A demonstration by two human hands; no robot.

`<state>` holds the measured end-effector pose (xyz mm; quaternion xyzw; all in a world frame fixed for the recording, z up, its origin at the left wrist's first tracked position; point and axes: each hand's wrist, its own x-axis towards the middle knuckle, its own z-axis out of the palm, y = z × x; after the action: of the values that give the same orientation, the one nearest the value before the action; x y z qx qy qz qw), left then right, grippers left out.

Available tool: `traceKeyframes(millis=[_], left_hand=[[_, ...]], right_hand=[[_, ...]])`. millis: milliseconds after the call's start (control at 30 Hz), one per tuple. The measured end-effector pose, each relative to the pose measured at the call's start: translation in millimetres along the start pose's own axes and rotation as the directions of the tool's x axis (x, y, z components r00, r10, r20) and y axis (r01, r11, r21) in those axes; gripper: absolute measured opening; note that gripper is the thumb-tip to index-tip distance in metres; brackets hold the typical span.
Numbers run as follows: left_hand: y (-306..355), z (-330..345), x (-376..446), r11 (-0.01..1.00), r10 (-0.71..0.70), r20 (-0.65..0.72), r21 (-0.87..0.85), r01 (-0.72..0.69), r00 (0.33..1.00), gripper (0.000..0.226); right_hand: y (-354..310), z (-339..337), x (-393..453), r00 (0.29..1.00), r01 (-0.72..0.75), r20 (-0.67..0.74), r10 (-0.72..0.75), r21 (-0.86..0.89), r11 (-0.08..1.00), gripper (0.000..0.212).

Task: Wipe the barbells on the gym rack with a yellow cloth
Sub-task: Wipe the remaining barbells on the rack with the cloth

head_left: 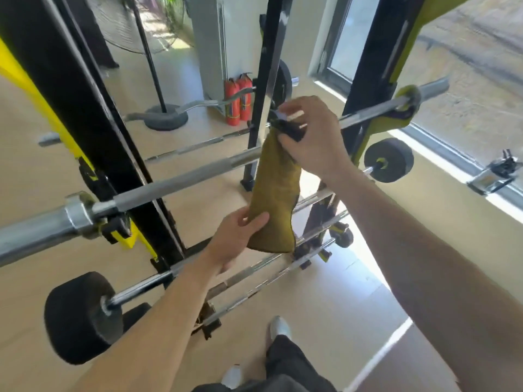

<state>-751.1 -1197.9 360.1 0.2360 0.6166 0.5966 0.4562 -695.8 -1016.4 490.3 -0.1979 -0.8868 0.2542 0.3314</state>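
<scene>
**Cloth stretched over the top bar, ready to wipe**

At the far left, the top barbell rests on the gym rack, running up and to the right across the scene. Lower down, a second barbell carries a black weight plate.

Our left hand holds the lower end of the yellow cloth, fingers curled round its edge. The cloth hangs in front of the top barbell, near its middle. Our right hand pinches the cloth's upper end, fingers clamped on it along with a dark piece we cannot identify.

To the right, the bar passes through a yellow-green hook beside the window.

We judge the main risk to be slack: if either hand loosens, the cloth may slip off and drop to the floor. Pulling hard sideways might also roll the bar in its hooks.
</scene>
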Motion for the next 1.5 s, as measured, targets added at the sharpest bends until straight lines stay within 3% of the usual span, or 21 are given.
traceKeyframes(millis=[167, 233, 300, 367, 433, 500, 667, 700, 733, 800, 867, 900, 1000, 1033, 1100, 1167, 1200, 1233, 1267, 1367, 1500], left_hand=[[18.2, 11.4, 31.3, 0.996, 0.064, -0.153, -0.059, -0.074, 0.986, 0.041], [21.0, 15.9, 41.0, 0.996, 0.060, -0.197, -0.049, -0.071, 0.979, 0.034], [21.3, 16.8, 46.9, 0.996, 0.036, -0.235, -0.072, -0.054, 0.971, 0.034], [20.0, 16.9, 46.8, 0.995, 0.011, -0.288, -0.090, -0.039, 0.958, 0.033], [20.6, 19.2, 40.3, 0.999, 0.022, -0.408, -0.029, -0.037, 0.913, 0.026], [21.2, 18.8, 33.4, 0.998, 0.050, -0.554, 0.061, -0.020, 0.831, 0.020], [29.5, 0.4, 7.6, 0.976, 0.072, -0.733, 0.193, 0.105, 0.676, 0.001], [35.9, -4.4, -1.7, 0.959, 0.074, -0.753, 0.233, 0.160, 0.654, 0.008], [44.2, -9.7, -12.8, 0.946, 0.050, -0.753, 0.245, 0.210, 0.656, 0.009], [68.7, -18.5, -37.3, 0.916, -0.116, -0.651, 0.222, 0.335, 0.750, 0.014], [91.9, -29.6, -61.4, 0.798, -0.287, -0.466, 0.366, 0.478, 0.837, 0.031], [101.9, -34.7, -71.9, 0.749, -0.304, -0.417, 0.452, 0.485, 0.857, 0.037], [129.8, -50.4, -95.3, 0.822, -0.035, -0.469, 0.489, 0.293, 0.882, 0.037], [136.4, -56.1, -99.7, 0.861, 0.108, -0.558, 0.466, 0.203, 0.823, 0.035], [142.5, -71.6, -102.5, 0.873, 0.368, -0.743, 0.483, 0.067, 0.559, 0.031], [137.3, -90.6, -100.5, 0.801, 0.553, -0.793, 0.591, 0.097, 0.255, 0.030], [130.8, -101.7, -99.0, 0.773, 0.599, -0.785, 0.618, 0.145, 0.156, 0.028], [122.3, -115.2, -95.5, 0.765, 0.606, -0.788, 0.615, 0.192, 0.107, 0.026], [113.2, -127.4, -90.8, 0.770, 0.588, -0.803, 0.594, 0.232, 0.103, 0.023], [95.2, -145.4, -73.4, 0.726, 0.491, -0.849, 0.522, 0.448, 0.195, 0.035], [93.3, -144.3, -63.7, 0.683, 0.484, -0.847, 0.523, 0.510, 0.220, 0.052]], right_hand=[[16.9, 24.7, 50.7, 0.985, 0.175, 0.012, -0.175, -0.061, 0.983, 0.022], [26.0, 29.7, 51.3, 0.952, 0.230, 0.223, -0.208, -0.077, 0.970, 0.024], [38.4, 31.0, 47.2, 0.822, 0.246, 0.539, -0.185, -0.041, 0.968, 0.039], [49.3, 31.9, 43.7, 0.673, 0.343, 0.717, -0.183, -0.083, 0.936, 0.056], [51.7, 39.1, 44.4, 0.630, 0.489, 0.745, -0.220, -0.160, 0.858, 0.066], [42.1, 53.2, 43.9, 0.621, 0.585, 0.731, -0.283, -0.192, 0.788, 0.060], [-5.1, 95.2, 32.9, 0.548, 0.625, 0.754, -0.362, -0.080, 0.777, 0.046], [-17.8, 103.6, 29.4, 0.529, 0.636, 0.756, -0.386, -0.052, 0.770, 0.045], [-31.3, 112.3, 25.9, 0.506, 0.653, 0.758, -0.412, -0.025, 0.757, 0.044], [-59.2, 130.7, 19.9, 0.454, 0.702, 0.764, -0.458, 0.010, 0.712, 0.044], [-85.5, 146.2, 13.9, 0.424, 0.739, 0.758, -0.495, 0.026, 0.673, 0.044], [-94.7, 151.6, 10.5, 0.418, 0.748, 0.756, -0.504, 0.028, 0.663, 0.042], [-101.9, 158.7, 3.6, 0.408, 0.751, 0.742, -0.531, 0.058, 0.658, 0.030], [-98.3, 156.9, 2.7, 0.418, 0.747, 0.724, -0.549, 0.070, 0.661, 0.030], [-86.9, 149.4, 4.1, 0.447, 0.749, 0.701, -0.556, 0.046, 0.661, 0.038], [-68.9, 139.8, 10.5, 0.459, 0.763, 0.726, -0.512, -0.027, 0.645, 0.043], [-58.1, 134.1, 14.6, 0.466, 0.772, 0.734, -0.494, -0.063, 0.633, 0.043], [-46.8, 127.2, 18.8, 0.479, 0.770, 0.736, -0.479, -0.089, 0.632, 0.043], [-37.8, 121.3, 23.0, 0.493, 0.758, 0.740, -0.458, -0.106, 0.644, 0.043], [-28.9, 116.8, 30.4, 0.499, 0.735, 0.770, -0.397, -0.133, 0.665, 0.048], [-55.4, 134.2, 29.3, 0.406, 0.808, 0.809, -0.425, -0.101, 0.580, 0.055]])
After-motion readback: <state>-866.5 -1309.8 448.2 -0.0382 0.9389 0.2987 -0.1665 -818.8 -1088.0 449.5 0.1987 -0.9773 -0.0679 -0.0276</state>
